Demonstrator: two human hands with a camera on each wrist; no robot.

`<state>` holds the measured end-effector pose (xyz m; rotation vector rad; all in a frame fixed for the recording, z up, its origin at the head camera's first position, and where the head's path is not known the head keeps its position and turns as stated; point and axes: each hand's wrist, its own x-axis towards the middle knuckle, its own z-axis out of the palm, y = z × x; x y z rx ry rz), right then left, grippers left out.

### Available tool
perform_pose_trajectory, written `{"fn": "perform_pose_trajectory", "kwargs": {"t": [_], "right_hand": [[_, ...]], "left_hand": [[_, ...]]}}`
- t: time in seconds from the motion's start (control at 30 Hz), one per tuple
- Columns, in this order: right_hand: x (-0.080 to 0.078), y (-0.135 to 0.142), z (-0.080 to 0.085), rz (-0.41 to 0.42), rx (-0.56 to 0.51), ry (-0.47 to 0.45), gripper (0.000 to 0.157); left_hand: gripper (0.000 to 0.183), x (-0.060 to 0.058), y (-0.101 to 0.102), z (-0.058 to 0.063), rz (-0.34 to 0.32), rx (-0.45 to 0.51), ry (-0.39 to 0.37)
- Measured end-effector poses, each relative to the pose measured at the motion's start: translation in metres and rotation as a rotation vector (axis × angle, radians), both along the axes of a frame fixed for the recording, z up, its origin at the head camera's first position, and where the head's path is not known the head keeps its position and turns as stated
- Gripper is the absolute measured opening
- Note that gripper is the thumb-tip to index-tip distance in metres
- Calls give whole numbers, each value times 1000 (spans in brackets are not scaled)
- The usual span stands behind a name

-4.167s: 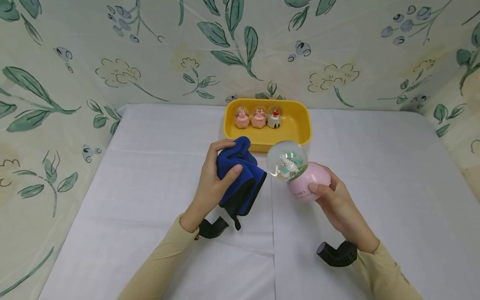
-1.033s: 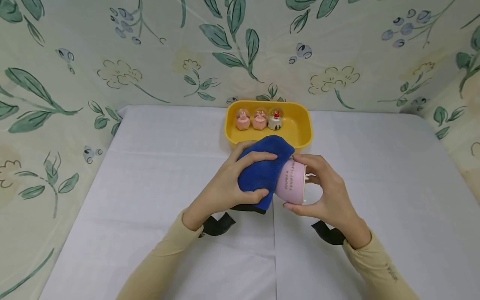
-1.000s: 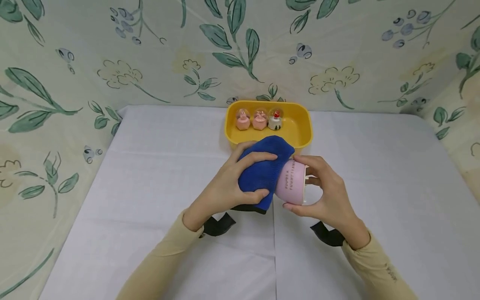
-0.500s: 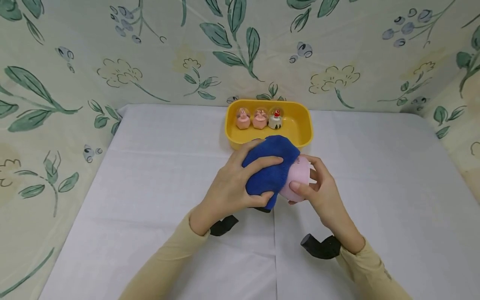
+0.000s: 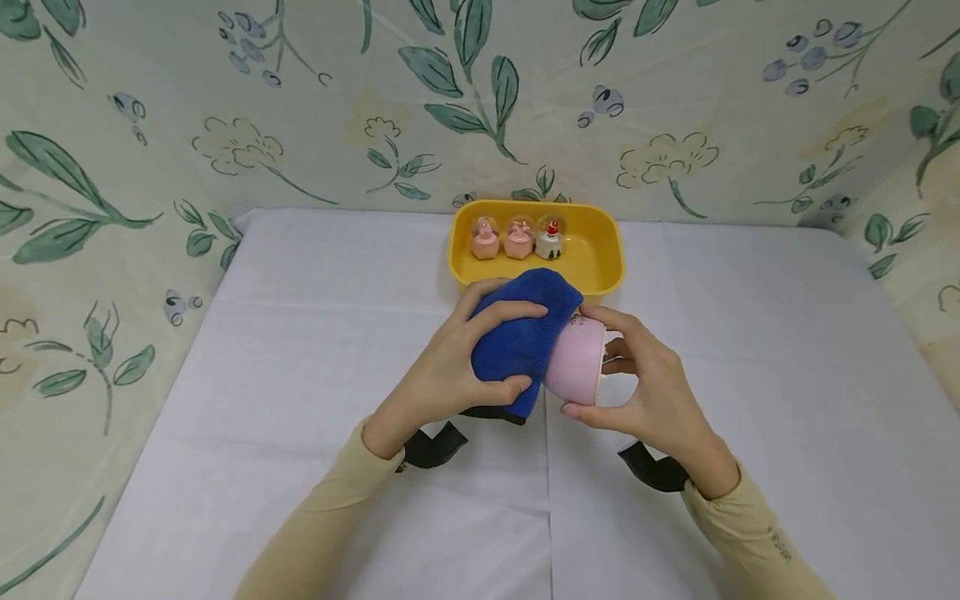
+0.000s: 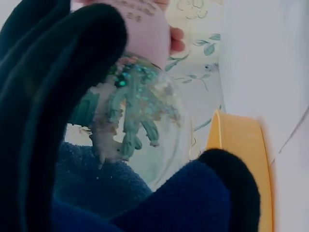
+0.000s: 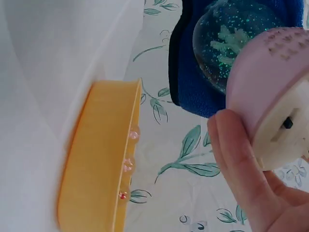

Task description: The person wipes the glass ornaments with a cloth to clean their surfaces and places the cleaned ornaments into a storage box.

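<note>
My left hand [image 5: 450, 367] grips a blue cloth [image 5: 517, 342] with black edging, wrapped over the glass ball of a snow globe. The globe's pink base [image 5: 576, 360] sticks out to the right, tipped on its side. Fingers and thumb of my right hand [image 5: 652, 375] hold that base by its rim. In the left wrist view the clear ball [image 6: 159, 130] shows green cactus shapes and glitter, with cloth beneath it. In the right wrist view the cream underside [image 7: 285, 125] with a small black switch faces outward.
Behind the hands, a yellow tray [image 5: 611, 250] stands on the white-covered table [image 5: 322, 333]. Three small snow globes [image 5: 519, 239] sit in its left part. A floral cloth [image 5: 300, 100] hangs at the back and sides.
Since the earliest frame, the cloth has gone from beside the globe to over its ball. The right hand has turned the base sideways; over the last half second both hands shifted slightly left.
</note>
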<state>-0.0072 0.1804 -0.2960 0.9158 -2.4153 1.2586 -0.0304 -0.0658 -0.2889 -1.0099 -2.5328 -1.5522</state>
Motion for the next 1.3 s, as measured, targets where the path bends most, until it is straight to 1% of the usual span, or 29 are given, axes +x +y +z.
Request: {"fn": "perform_pose_trajectory", "kwargs": {"t": [0.07,0.13,0.17,0.23,0.3,0.37,0.43,0.5,0.53,0.6,0.67,0.7,0.77,0.8,0.83,0.9,0.93,1.0,1.07,1.13,1.2,1.3], "right_hand": [[1,-2,-3,-15,-58,-39,88],[2,-4,-5,-30,-123,-114,85],[3,-5,-6,-40,-152,-165,84],[4,-7,-7,-54,-220,-295,80],[5,-8,-7,-72,-290,-433,71],[5,-10,-6,-85,-345,-563,57],[4,-10,-6,-89,-378,-655,50],[3,-10,-5,-75,-381,-700,48],[2,-9,-5,-59,-368,-707,48],[2,-6,-4,-28,-304,-699,54],[3,-3,-1,6,-213,-650,66],[3,-2,0,23,-160,-608,73],[4,1,3,41,-48,-479,91],[4,2,5,40,-3,-401,97],[3,2,6,46,19,-322,102],[2,2,7,46,44,-175,107],[1,2,7,41,45,-119,108],[-1,2,5,40,15,-55,107],[-2,1,1,35,-36,-45,103],[-1,-1,-3,26,-105,-81,99],[0,-4,-7,12,-178,-144,95],[3,-8,-9,-26,-281,-291,82]], "left_hand": [[59,2,1,-1,17,-51,28],[60,4,3,-1,33,-103,72],[60,4,3,-2,40,-129,102],[61,5,4,-2,56,-171,171],[62,6,5,-3,64,-205,248],[62,6,5,-3,67,-230,327],[61,6,5,-4,68,-243,384],[61,6,5,-4,71,-243,399],[61,6,5,-5,71,-234,390],[60,4,3,-5,73,-203,338],[60,2,0,-4,62,-144,242],[59,1,-2,-4,53,-105,190],[59,-1,-6,-2,28,-29,99],[59,-1,-7,-1,15,3,63],[58,-2,-8,0,5,29,33],[59,-1,-9,1,-6,57,6],[59,-1,-9,1,-8,57,2],[59,0,-8,2,-9,50,1],[59,1,-8,2,-5,20,11],[60,2,-7,3,3,-26,39],[60,4,-5,4,19,-80,85],[61,6,-3,5,53,-160,189]]}}
